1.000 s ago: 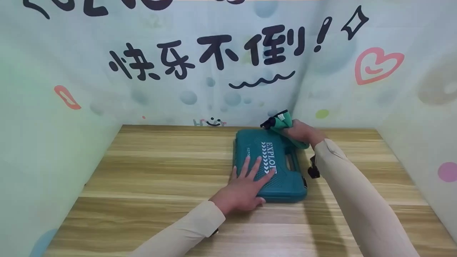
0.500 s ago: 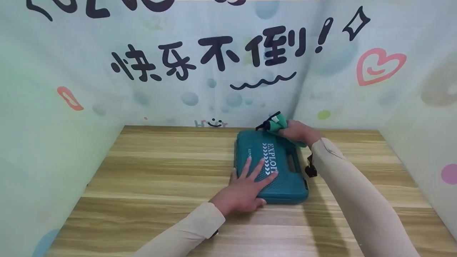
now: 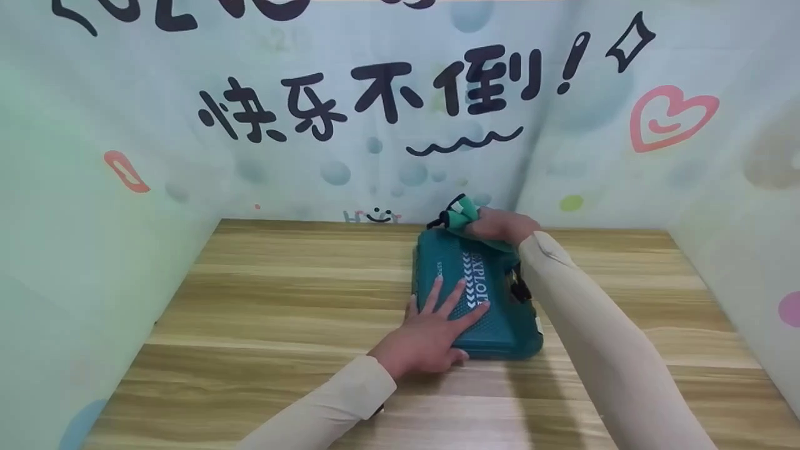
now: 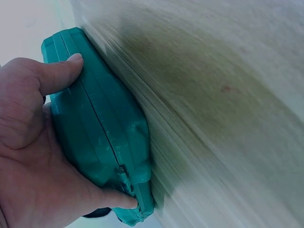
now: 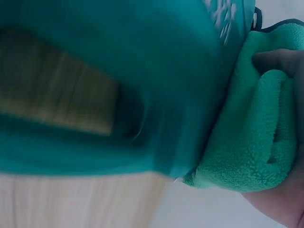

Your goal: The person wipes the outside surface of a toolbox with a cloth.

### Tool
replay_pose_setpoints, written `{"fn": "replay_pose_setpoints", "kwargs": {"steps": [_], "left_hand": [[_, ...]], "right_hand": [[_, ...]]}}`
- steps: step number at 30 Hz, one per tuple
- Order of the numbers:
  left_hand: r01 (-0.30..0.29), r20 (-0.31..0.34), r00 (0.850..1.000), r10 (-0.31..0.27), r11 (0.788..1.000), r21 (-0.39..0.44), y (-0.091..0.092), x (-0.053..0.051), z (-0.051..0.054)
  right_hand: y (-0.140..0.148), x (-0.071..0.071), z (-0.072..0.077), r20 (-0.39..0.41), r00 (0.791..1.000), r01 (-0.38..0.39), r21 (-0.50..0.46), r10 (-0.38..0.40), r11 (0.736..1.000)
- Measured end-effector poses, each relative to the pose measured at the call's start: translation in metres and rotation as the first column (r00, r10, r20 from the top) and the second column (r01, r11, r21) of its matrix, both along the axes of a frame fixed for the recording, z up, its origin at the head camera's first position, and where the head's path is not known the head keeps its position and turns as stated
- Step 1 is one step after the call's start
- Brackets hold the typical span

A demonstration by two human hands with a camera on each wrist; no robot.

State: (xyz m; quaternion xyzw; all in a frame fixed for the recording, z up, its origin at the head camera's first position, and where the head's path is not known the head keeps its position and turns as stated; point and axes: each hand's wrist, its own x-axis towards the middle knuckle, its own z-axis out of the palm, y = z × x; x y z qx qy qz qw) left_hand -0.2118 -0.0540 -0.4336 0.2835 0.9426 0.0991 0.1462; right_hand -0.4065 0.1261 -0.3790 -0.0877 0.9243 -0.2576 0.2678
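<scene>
A closed teal plastic case (image 3: 494,331) with white lettering lies flat on the wooden table. My left hand (image 3: 428,337) rests on its lid near the front left corner, fingers spread; in the left wrist view the thumb (image 4: 61,76) lies along the side of the case (image 4: 104,114). At the far end of the case, my right hand (image 3: 503,225) grips a bunched green cloth (image 3: 462,215) with dark edging. The right wrist view shows the folded fuzzy cloth (image 5: 247,137) against the edge of the case (image 5: 156,61), with fingers curled round it.
The wooden table (image 3: 281,300) meets a printed fabric backdrop (image 3: 300,175) just behind the case. Fabric side walls (image 3: 81,250) stand at left and right. The right forearm (image 3: 606,331) passes over the table right of the case.
My right hand has moved left along the far end of the case with the cloth in its grip. The left hand has kept its place on the lid.
</scene>
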Motion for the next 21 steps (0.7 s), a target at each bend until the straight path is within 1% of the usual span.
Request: {"fn": "replay_pose_setpoints", "kwargs": {"steps": [3, 5, 10, 17, 21], "left_hand": [[0.000, 0.005, 1.000, 0.000, 1.000, -0.003, 0.000, 0.000, -0.001], [0.003, 0.005, 1.000, -0.003, 1.000, -0.007, 0.001, 0.000, -0.001], [0.004, 0.005, 1.000, -0.004, 1.000, -0.014, 0.001, 0.000, -0.002], [-0.005, -0.003, 1.000, 0.005, 1.000, -0.020, 0.000, 0.000, 0.000], [-0.005, -0.007, 1.000, 0.005, 1.000, -0.017, -0.001, 0.000, 0.000]], "right_hand": [[-0.015, -0.001, 0.001, 0.011, 1.000, -0.015, 0.046, 0.014, 0.999], [-0.026, -0.001, 0.001, -0.002, 0.999, -0.035, 0.083, 0.035, 0.996], [-0.047, -0.002, 0.001, -0.027, 0.997, -0.068, 0.131, 0.073, 0.989], [-0.066, -0.003, 0.000, -0.035, 0.995, -0.091, 0.109, 0.095, 0.990], [-0.074, -0.002, 0.000, -0.044, 0.992, -0.113, 0.096, 0.118, 0.989]]}}
